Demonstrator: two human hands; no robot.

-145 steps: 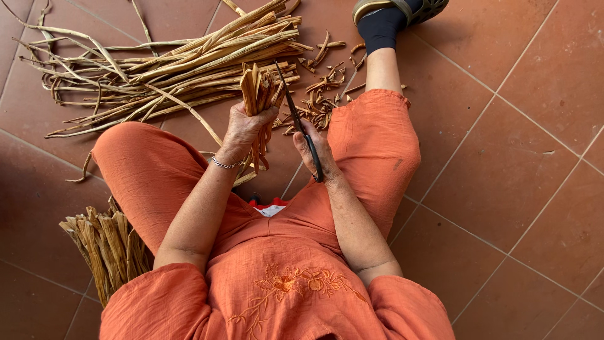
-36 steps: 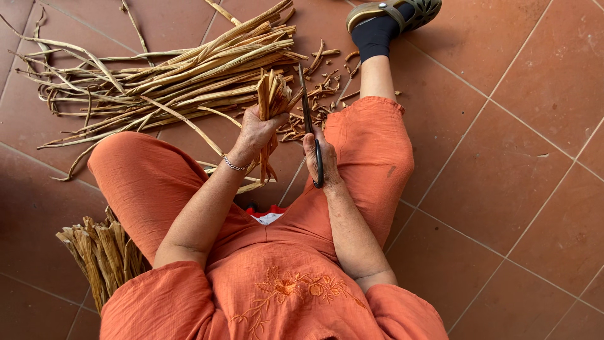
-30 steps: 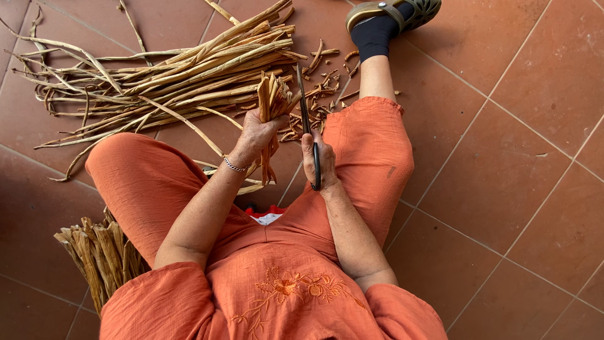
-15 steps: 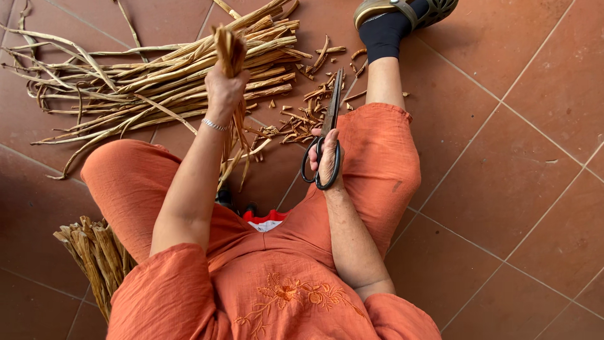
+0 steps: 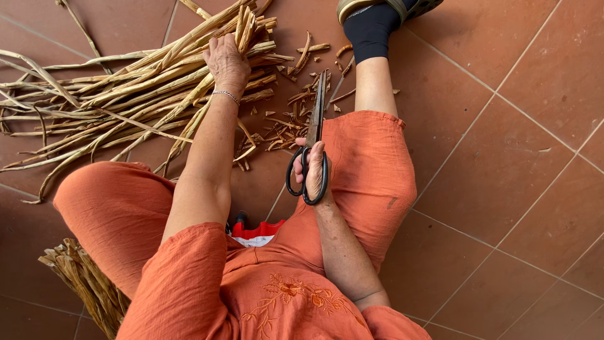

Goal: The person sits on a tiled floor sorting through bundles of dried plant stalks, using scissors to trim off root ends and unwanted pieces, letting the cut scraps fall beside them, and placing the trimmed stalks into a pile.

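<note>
I sit on a tiled floor in orange clothes. My left hand [image 5: 228, 62] reaches forward and grips a bundle of dried plant stalks [image 5: 246, 28], lying on the big pile of long dried stalks [image 5: 119, 94]. My right hand [image 5: 313, 167] holds large black scissors [image 5: 313, 135] by the handles, blades shut and pointing away from me, over my right knee. Short cut stalk scraps [image 5: 286, 123] lie scattered on the floor between my legs.
A second bundle of dried stalks [image 5: 85, 283] lies by my left hip. My right foot in a dark sock and sandal [image 5: 377, 22] stretches ahead. A red and white object [image 5: 255, 233] sits between my thighs. Terracotta floor tiles [image 5: 522, 157] spread to the right.
My left hand has carried the stalk bundle from in front of my lap out onto the big pile. My right hand has lifted the scissors away from the bundle, blades closed.
</note>
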